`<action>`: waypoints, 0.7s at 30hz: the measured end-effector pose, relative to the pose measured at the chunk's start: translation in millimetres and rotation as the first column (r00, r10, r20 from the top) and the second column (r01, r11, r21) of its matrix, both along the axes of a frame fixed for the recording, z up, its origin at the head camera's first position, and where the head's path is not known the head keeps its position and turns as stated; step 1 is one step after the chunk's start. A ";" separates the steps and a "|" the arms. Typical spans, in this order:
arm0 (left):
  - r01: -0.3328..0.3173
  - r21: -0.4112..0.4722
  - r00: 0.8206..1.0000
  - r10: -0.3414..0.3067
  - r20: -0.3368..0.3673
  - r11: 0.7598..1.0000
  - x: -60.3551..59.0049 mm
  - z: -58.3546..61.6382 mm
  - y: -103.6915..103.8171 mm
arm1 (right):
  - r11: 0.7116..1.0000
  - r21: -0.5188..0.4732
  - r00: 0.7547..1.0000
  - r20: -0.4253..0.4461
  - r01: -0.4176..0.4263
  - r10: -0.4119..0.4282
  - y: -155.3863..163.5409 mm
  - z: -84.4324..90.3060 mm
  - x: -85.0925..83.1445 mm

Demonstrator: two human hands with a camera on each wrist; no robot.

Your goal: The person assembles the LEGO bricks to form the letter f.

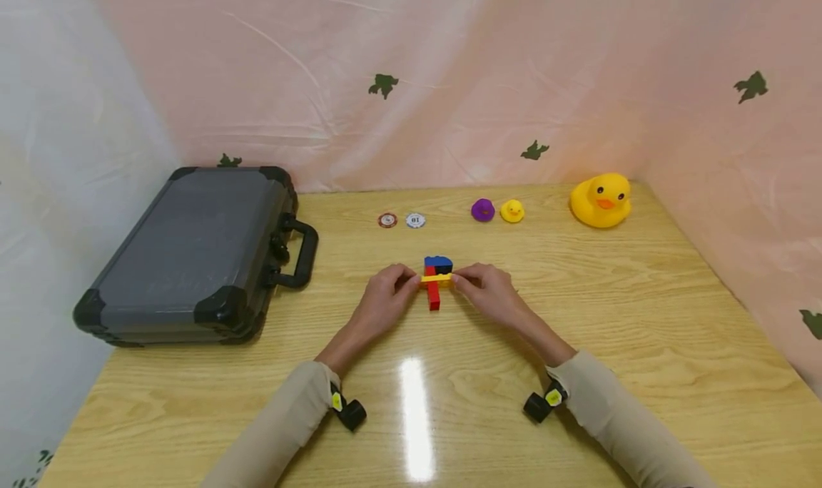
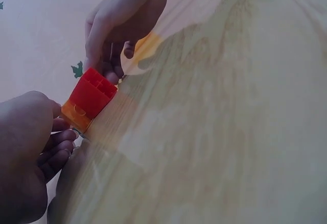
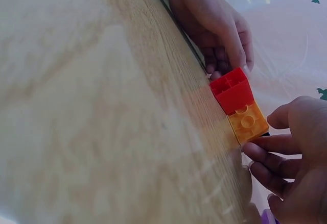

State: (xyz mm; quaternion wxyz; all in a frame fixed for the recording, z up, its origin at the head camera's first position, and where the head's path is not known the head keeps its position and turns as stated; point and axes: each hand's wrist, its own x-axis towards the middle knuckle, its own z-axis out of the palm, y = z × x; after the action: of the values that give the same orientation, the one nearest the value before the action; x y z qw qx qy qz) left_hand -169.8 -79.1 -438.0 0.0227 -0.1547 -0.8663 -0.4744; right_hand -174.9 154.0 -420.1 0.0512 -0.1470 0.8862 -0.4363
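A small build of toy bricks sits at the middle of the table. Its yellow brick lies crosswise over a long red brick, with a rounded blue brick and a black brick at the far end. My left hand pinches the yellow brick's left end between thumb and fingers. At its other end, my right hand pinches it likewise. Both wrist views show the hollow end of the red brick and studs or sockets on the yellow brick.
A grey hard case with black corners and a handle stands on the left. Along the back lie a red chip, a white-blue chip, a purple duck, a small yellow duck and a large yellow duck.
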 end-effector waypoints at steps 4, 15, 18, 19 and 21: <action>0.003 -0.004 1.000 -0.003 0.000 1.000 0.1 -0.3 -0.1 | 1.000 0.001 1.000 -0.007 -0.005 0.005 1.2 -0.1 0.8; -0.003 0.007 1.000 0.003 -0.001 1.000 -1.2 -1.0 -0.3 | 1.000 0.014 1.000 -0.026 -0.016 0.016 2.5 0.4 0.9; -0.012 0.018 1.000 0.011 0.009 1.000 1.5 2.0 -6.3 | 1.000 0.021 0.999 -0.032 -0.009 0.010 6.2 1.8 3.2; -0.012 0.013 1.000 0.011 0.011 1.000 2.6 4.2 -10.3 | 1.000 0.025 0.999 -0.039 -0.008 0.009 8.7 3.1 4.2; -0.013 -0.024 1.000 0.012 -0.012 1.000 5.9 11.6 -20.8 | 0.999 0.040 0.996 -0.082 -0.016 0.020 16.0 5.6 6.4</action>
State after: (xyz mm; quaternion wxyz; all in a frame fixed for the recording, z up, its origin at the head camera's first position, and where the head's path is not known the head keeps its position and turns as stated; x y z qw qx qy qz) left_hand -164.0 -99.9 -426.4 0.0288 -0.1523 -0.8726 -0.4631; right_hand -168.5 170.1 -414.5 0.0214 -0.1718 0.8947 -0.4118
